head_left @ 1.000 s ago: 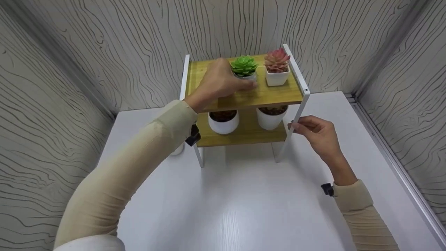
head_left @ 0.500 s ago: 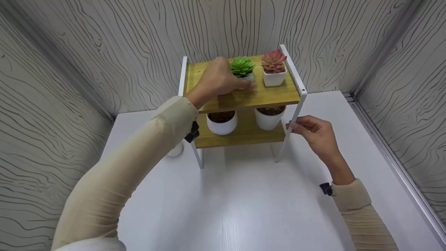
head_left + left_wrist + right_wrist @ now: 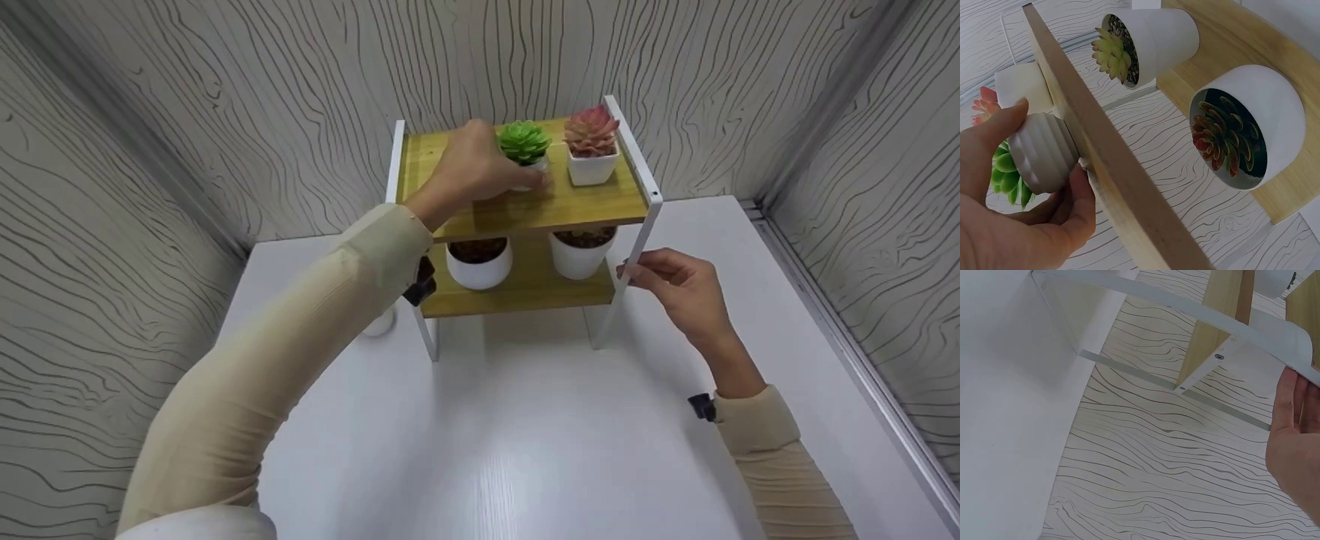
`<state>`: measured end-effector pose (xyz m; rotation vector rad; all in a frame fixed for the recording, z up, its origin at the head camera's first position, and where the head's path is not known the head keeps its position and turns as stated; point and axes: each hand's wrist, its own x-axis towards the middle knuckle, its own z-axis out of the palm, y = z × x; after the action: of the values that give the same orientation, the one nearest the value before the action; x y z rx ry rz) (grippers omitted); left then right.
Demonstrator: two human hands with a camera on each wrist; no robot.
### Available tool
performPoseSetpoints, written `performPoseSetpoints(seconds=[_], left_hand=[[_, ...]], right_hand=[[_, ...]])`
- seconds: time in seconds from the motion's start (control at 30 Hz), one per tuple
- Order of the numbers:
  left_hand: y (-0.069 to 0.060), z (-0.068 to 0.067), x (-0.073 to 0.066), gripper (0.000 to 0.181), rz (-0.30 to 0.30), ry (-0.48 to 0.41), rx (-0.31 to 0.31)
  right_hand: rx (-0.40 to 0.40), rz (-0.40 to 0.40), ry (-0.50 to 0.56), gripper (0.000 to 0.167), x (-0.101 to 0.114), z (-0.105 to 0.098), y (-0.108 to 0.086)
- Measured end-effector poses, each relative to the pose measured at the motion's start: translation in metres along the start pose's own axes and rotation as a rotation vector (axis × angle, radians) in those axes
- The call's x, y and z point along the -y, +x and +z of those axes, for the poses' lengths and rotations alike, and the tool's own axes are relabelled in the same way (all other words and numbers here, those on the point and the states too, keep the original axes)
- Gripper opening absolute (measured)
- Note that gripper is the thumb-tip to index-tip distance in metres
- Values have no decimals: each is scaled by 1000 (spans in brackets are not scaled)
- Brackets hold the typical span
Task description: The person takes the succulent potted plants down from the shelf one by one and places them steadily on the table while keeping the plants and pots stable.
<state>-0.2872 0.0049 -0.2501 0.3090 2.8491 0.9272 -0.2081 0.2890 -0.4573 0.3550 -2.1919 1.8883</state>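
Observation:
My left hand (image 3: pixel 474 169) reaches over the upper board of a two-tier plant shelf (image 3: pixel 585 206). Thumb and fingers curl round the ribbed grey-white pot of a green succulent (image 3: pixel 523 142); in the left wrist view the base of this ribbed pot (image 3: pixel 1047 152) meets the board. To its right stands a pink succulent in a square white pot (image 3: pixel 592 170). My right hand (image 3: pixel 686 289) pinches the white metal front right leg (image 3: pixel 637 251) of the shelf. The right wrist view shows those fingers (image 3: pixel 1285 396) against the frame, partly cut off by the picture edge.
Two round white pots stand on the lower board: a dark red succulent's pot (image 3: pixel 1283 124) and a yellow-green one's pot (image 3: pixel 1171 42). A round white object (image 3: pixel 380 322) lies left of the shelf, partly hidden by my sleeve. A wood-patterned wall (image 3: pixel 510 60) rises close behind.
The camera view shifts slightly. My left hand stays at the green succulent's pot, its thumb blurred in small movement. My right hand keeps its place on the shelf leg.

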Motion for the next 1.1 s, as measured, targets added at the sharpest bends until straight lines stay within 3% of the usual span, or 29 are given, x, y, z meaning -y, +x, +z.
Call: performPoseSetpoints(seconds=[0.4, 0.63, 1.1], left_hand=[[1, 2, 4, 63, -7, -54, -23], [1, 3, 5, 55, 16, -70, -32], [-4, -8, 3, 52, 5, -72, -68]], right_hand=[[-12, 25, -39, 24, -1, 0, 0], [-30, 51, -48, 28, -1, 1, -1], [-7, 20, -27, 27, -2, -1, 0]])
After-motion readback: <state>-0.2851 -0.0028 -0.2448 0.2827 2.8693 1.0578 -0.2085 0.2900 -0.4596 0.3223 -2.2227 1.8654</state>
